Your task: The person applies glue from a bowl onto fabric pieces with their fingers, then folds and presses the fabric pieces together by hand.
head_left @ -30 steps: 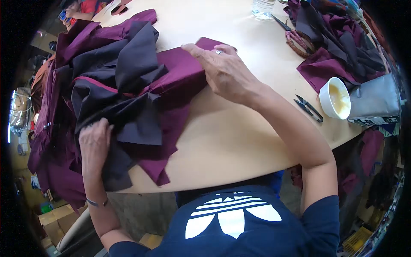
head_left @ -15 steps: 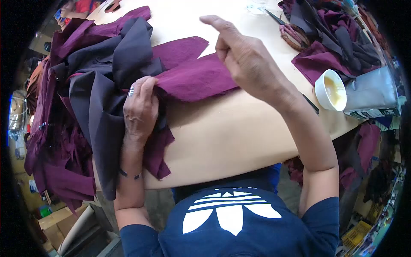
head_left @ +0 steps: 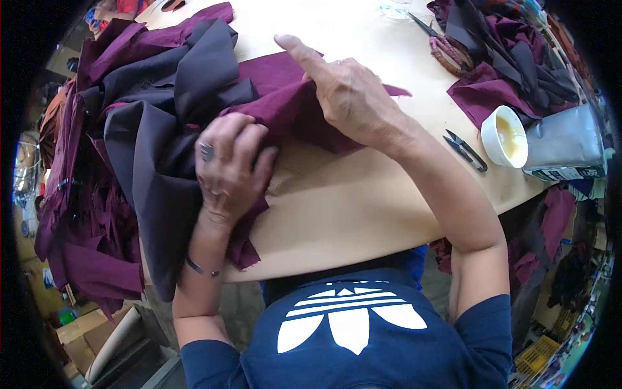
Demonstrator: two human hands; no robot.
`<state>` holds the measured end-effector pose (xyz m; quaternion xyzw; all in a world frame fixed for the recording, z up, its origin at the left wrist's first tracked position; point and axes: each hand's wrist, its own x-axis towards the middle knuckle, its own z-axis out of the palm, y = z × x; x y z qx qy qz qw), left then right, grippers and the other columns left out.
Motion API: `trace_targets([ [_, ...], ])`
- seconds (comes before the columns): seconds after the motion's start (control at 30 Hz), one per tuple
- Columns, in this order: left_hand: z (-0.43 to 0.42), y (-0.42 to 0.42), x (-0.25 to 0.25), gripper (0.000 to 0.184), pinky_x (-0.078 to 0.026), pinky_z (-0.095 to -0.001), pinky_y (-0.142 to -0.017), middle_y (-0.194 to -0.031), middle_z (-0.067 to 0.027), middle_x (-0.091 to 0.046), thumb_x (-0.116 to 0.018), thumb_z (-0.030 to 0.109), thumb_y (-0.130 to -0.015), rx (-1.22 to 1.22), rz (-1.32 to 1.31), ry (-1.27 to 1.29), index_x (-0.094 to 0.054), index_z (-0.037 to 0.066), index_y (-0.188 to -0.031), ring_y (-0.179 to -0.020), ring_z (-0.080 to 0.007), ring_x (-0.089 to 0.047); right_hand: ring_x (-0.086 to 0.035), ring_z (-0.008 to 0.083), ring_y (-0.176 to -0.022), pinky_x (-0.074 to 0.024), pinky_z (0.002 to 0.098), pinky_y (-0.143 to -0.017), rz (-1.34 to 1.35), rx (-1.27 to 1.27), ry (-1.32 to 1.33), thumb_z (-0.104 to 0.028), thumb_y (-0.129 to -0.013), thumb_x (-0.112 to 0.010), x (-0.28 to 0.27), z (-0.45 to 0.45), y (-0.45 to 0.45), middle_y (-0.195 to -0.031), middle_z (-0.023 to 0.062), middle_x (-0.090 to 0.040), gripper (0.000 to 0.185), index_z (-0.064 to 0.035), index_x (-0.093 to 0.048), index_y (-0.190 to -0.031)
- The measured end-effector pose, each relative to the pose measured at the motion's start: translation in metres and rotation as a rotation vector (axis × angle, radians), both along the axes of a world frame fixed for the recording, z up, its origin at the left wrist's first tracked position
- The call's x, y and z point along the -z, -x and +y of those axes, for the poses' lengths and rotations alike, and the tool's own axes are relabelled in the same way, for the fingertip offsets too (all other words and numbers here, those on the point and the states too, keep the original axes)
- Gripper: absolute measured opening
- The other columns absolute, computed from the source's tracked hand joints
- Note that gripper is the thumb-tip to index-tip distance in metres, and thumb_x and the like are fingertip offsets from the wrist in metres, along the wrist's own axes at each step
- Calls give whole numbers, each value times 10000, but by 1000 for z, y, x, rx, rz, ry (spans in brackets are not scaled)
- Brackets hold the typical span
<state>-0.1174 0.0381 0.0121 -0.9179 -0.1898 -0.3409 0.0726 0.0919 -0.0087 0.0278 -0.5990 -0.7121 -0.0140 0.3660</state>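
Observation:
A long maroon cloth piece (head_left: 278,107) is bunched and partly lifted above the table. My right hand (head_left: 359,100) is over it, forefinger stretched out to the left and the other fingers curled against the cloth; the thumb's grip is largely hidden. A ring shows on one curled finger. My left hand (head_left: 230,162), slightly blurred, rests at the near end of that cloth with fingers bent and thumb apart. Under and beside it lies a dark grey cloth (head_left: 152,168), draped over the table's near edge.
Maroon cloth strips (head_left: 97,227) hang at the left. On the right are thread snips (head_left: 468,150), scissors (head_left: 447,50), a white bowl (head_left: 495,139) of pale yellow paste, a metal can (head_left: 567,139) and a cloth heap (head_left: 512,58). Another person's hand (head_left: 100,14) shows at top left.
My right hand has moved left and lower onto the maroon cloth, which has gone from flat to bunched. My left hand has loosened its pinch and spread its thumb. The snips are more visible.

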Motion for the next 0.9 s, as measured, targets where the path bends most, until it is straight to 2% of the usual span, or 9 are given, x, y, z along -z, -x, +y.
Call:
trace_targets([
  [0.03, -7, 0, 9, 451, -397, -417, -917, -1135, -60, -513, -727, 153, -644, 20, 24, -22, -568, 142, -1067, -1079, -281, -504, -592, 336, -713, -478, 421, -739, -1, 6, 10, 96, -768, -435, -8, -1, 0, -767, 188, -608, 696, -168, -338, -1405],
  [0.2, -12, 9, 22, 493, -467, -382, -890, -1205, -106, -478, -600, -43, -668, -64, 154, -11, -522, 117, -1127, -1106, -313, -491, -583, 364, -717, -479, 450, -681, -65, 21, -85, 107, -771, -410, -20, -3, -10, -803, 208, -599, 674, -156, -352, -1389],
  [0.37, 0, 32, 9, 432, -492, -403, -754, -1001, -150, -559, -548, -84, -672, -7, 217, 284, -535, 58, -1079, -922, -343, -564, -588, 364, -760, -484, 448, -723, -56, 10, -31, 99, -744, -449, -28, -10, -16, -892, 211, -611, 680, -134, -360, -1377],
  [0.53, 18, 56, -56, 361, -476, -323, -820, -911, -157, -605, -441, -147, -697, -135, 25, 656, -537, -10, -1017, -890, -274, -628, -638, 372, -762, -513, 467, -666, -76, -40, -175, -36, -813, -446, -12, -4, -11, -862, 229, -643, 497, -122, -434, -1303],
  [0.67, 18, 44, -73, 277, -446, -404, -812, -950, -94, -613, -509, -79, -744, -388, -3, -366, -569, 34, -989, -883, -307, -590, -647, 354, -720, -515, 450, -627, -24, -83, -209, -35, -799, -465, -28, -1, 5, -809, 213, -649, 466, -131, -493, -1254],
  [0.7, 11, 50, -58, 291, -438, -401, -849, -1020, -90, -608, -532, -43, -741, -315, 32, -371, -590, 61, -1006, -948, -287, -587, -648, 350, -709, -515, 446, -621, -22, -86, -214, -35, -795, -471, -35, -1, 10, -797, 207, -651, 458, -133, -505, -1241],
  [0.77, -22, 29, -39, 293, -459, -403, -895, -1096, -134, -591, -570, 18, -719, 180, 178, -51, -621, 57, -1006, -1030, -287, -580, -651, 313, -655, -518, 425, -598, -53, -95, -307, -60, -803, -482, -44, 3, 19, -707, 172, -642, 420, -152, -536, -1209],
  [0.87, -24, 5, -7, 264, -482, -408, -819, -1047, -165, -558, -612, 60, -751, 45, 209, 186, -590, 32, -1013, -976, -333, -563, -630, 284, -654, -515, 373, -574, -203, -181, -139, 47, -694, -547, -78, -17, 24, -830, 121, -659, 640, -212, -510, -1279],
  [0.9, -12, 9, -4, 263, -479, -415, -804, -1025, -170, -552, -614, 69, -768, -38, 177, 243, -578, 32, -1026, -955, -347, -556, -608, 247, -581, -499, 344, -516, -220, -198, -334, 16, -709, -561, -73, -12, 21, -764, 98, -643, 607, -233, -537, -1262],
])
